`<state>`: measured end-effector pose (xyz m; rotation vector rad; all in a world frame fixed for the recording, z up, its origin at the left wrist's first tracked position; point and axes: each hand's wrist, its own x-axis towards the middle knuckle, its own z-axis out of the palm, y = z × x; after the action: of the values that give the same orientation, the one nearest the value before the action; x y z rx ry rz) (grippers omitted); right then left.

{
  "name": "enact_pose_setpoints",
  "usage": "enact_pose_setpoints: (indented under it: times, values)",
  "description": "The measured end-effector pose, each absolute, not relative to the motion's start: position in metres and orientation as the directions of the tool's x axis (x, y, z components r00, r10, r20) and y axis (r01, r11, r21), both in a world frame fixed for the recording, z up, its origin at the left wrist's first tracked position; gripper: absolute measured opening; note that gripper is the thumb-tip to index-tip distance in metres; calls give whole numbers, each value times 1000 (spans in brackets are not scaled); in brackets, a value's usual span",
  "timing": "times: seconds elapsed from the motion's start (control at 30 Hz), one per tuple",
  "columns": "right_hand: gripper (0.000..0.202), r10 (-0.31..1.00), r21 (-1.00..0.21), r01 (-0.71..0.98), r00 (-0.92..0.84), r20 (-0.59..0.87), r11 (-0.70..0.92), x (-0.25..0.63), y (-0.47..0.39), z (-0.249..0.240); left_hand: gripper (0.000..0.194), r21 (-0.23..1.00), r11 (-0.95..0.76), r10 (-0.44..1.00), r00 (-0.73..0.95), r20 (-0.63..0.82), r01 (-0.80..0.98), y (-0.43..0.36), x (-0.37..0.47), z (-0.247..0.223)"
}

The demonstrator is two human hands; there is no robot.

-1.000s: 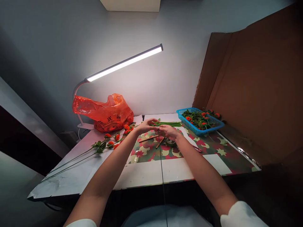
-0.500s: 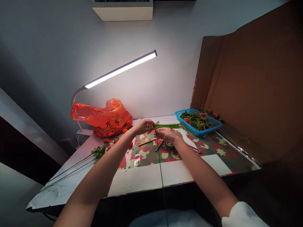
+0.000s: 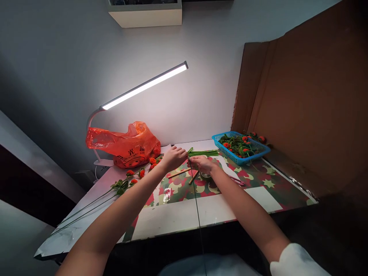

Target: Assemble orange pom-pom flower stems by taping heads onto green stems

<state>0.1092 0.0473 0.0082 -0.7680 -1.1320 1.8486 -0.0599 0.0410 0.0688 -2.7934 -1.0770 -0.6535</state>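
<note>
A long, thin dark green stem [image 3: 197, 203] runs from between my fingertips down past the table edge toward my lap. My right hand [image 3: 202, 164] pinches it near its upper end. Close against it, my left hand [image 3: 176, 158] is closed, knuckles up; its fingertips and whatever they hold are hidden. Just behind both hands lies a bundle of bright green stems [image 3: 205, 153], with one bent into a loop. Below the hands, two thin brown sticks [image 3: 179, 173] rest on the patterned mat [image 3: 178, 188]. A roll of tape [image 3: 205, 175] sits partly behind my right hand.
A blue basket [image 3: 244, 159] of orange-red flowers stands at the back right, beside a tall cardboard panel [image 3: 290, 107]. Long-stemmed flowers [image 3: 122, 185] lie at left, before a red plastic bag [image 3: 129, 147] and lit lamp [image 3: 146, 85]. A pink-handled tool [image 3: 238, 182] lies right.
My left hand has curled its fingers and turned knuckles up, where they were stretched toward my right hand. The right hand stays almost in place. The view has shifted slightly.
</note>
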Motion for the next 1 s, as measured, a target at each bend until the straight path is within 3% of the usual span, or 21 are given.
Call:
enact_pose_setpoints:
  times: [0.13, 0.23, 0.3, 0.4, 0.5, 0.6, 0.7, 0.83, 1.0]
  values:
    - [19, 885, -912, -325, -459, -78, -249, 109, 46, 8, 17, 249, -699, 690, 539, 483, 671, 37, -60, 52]
    - [16, 898, -919, -320, -435, -71, -228, 108, 46, 7, 11, 456, -616, 771, 375, 514, 642, 36, -58, 39]
    - [14, 905, -923, -321, -421, -60, -211, 108, 47, 7, 21, 625, -516, 844, 222, 488, 587, 33, -55, 28]
    - [14, 915, -926, -328, -402, -39, -184, 108, 49, 5, 31, 860, -307, 948, 53, 314, 408, 24, -46, 10]
    - [16, 924, -929, -336, -382, -16, -156, 108, 51, 4, 36, 982, -85, 995, 75, 73, 171, 11, -37, -3]
    - [20, 932, -933, -338, -362, 5, -125, 108, 51, 4, 36, 995, 92, 984, 159, -84, -41, 1, -28, -6]
    - [24, 939, -937, -335, -343, 24, -98, 107, 50, 5, 31, 958, 185, 971, 188, -145, -218, -2, -21, -4]
    - [27, 952, -935, -348, -302, 49, -62, 106, 50, 5, 24, 896, 221, 972, 163, -170, -385, 3, -13, -4]
    - [25, 959, -939, -338, -281, 46, -54, 106, 50, 4, 19, 855, 226, 972, 160, -169, -466, 9, -8, -9]
